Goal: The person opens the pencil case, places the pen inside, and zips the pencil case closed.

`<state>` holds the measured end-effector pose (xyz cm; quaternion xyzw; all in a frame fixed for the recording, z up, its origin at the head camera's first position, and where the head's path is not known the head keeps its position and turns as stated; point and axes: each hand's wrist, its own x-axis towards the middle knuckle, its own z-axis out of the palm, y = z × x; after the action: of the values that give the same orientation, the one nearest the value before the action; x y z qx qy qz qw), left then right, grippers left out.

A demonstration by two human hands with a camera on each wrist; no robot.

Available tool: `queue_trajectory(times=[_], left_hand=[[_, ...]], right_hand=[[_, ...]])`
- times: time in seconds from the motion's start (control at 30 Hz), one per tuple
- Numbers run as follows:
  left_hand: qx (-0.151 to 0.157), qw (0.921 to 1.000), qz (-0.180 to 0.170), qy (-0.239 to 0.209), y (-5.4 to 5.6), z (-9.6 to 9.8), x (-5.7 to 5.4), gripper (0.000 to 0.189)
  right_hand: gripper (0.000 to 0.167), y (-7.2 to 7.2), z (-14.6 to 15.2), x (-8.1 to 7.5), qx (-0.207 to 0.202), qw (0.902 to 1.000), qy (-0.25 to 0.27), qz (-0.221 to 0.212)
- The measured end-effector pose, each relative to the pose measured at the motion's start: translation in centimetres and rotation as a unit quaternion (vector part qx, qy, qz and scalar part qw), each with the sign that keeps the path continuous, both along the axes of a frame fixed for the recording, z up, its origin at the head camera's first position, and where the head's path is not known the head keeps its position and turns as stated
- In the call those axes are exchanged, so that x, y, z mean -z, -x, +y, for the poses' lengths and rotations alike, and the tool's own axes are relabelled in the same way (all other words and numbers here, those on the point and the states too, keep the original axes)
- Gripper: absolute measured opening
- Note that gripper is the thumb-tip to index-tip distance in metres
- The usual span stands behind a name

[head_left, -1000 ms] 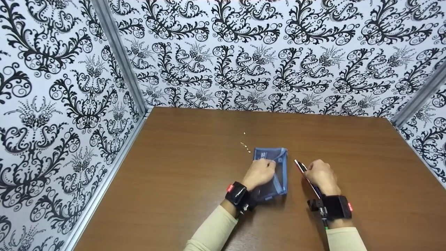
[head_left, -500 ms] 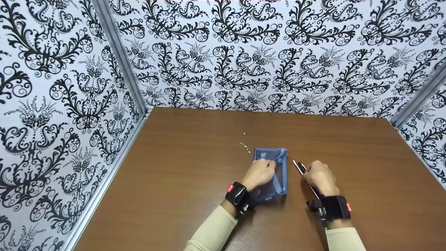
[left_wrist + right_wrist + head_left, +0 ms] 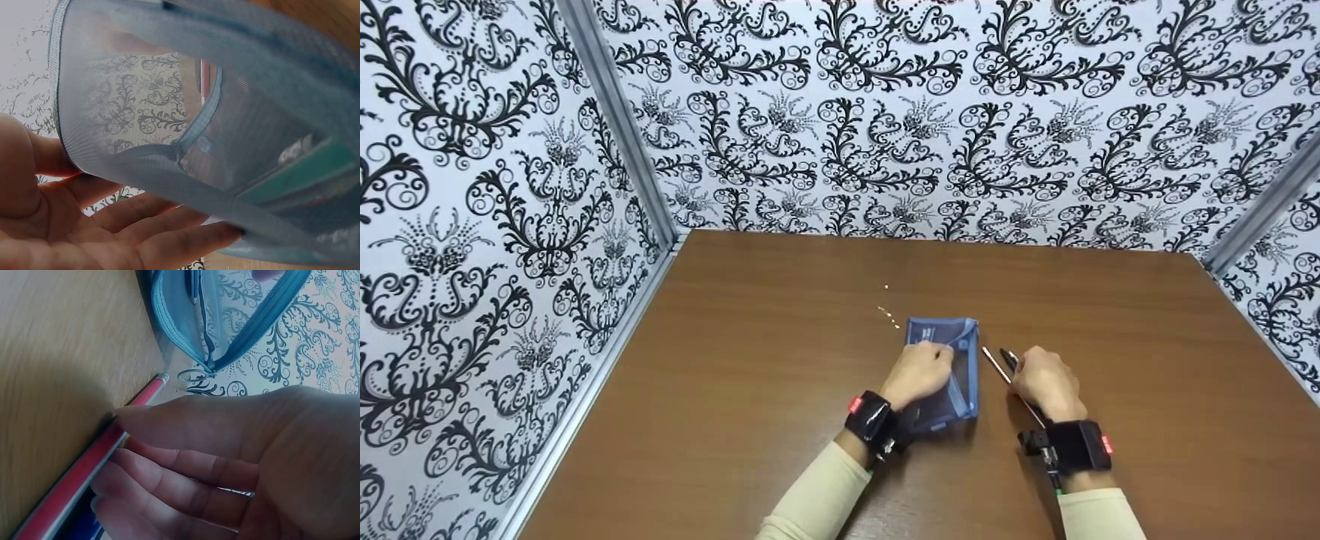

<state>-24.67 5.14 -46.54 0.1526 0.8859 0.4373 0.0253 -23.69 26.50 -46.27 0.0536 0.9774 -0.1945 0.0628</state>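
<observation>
My left hand point(image 3: 919, 371) grips a blue mesh pencil pouch point(image 3: 970, 375) from its left side. In the right wrist view the pouch's zipper point(image 3: 259, 323) is undone, and its mouth gapes toward my right hand point(image 3: 1046, 382). Through the mesh, the left wrist view shows a green item point(image 3: 309, 171) inside. My right hand pinches a red-and-white pencil point(image 3: 73, 484) between thumb and fingers, its far end close to the pouch's zipper end. A dark pen point(image 3: 1008, 360) sticks out beside the pencil, and something blue point(image 3: 84, 520) lies below it, partly hidden by the fingers.
Both hands work over a brown wooden table point(image 3: 750, 337). Small bright specks point(image 3: 889, 316) lie on it left of the pouch. White walls with black scrollwork point(image 3: 885, 150) and grey metal posts point(image 3: 622, 127) close in the back and sides.
My right hand has moved slightly left, bringing the pencil's far end closer to the pouch. The pencil and dark pen now spread further apart. My left hand and the pouch stay put.
</observation>
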Motion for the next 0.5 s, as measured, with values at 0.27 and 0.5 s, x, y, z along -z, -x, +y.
queue_trajectory(times=[0.27,0.5], left_hand=[[0.003,0.9999,0.011,0.01,0.11,0.05,0.03,0.046],[0.005,0.9999,0.008,0.006,0.01,-0.05,-0.19,0.046]], right_hand=[[0.007,0.15,-0.41,0.17,-0.009,0.9997,-0.02,-0.013],[0.01,0.37,-0.59,0.23,-0.026,0.999,-0.027,-0.026]])
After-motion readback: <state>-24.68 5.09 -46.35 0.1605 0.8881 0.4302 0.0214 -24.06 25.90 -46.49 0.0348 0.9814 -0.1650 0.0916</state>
